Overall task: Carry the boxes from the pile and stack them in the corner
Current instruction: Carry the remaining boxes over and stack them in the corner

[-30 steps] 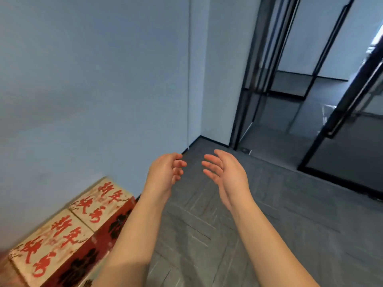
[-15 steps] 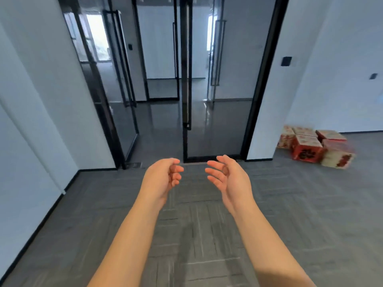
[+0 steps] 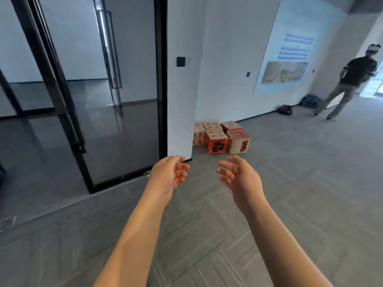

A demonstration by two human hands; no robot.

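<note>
i hold my left hand [image 3: 169, 176] and right hand [image 3: 240, 176] out in front, palms facing, fingers relaxed and grasping nothing, probably ready to clasp a box. the boxes [image 3: 220, 137] sit far ahead on the floor [image 3: 290, 183], against the white wall [image 3: 226, 59].

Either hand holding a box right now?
No: the left hand and right hand are empty, fingers relaxed; the boxes sit on the floor ahead.
</note>
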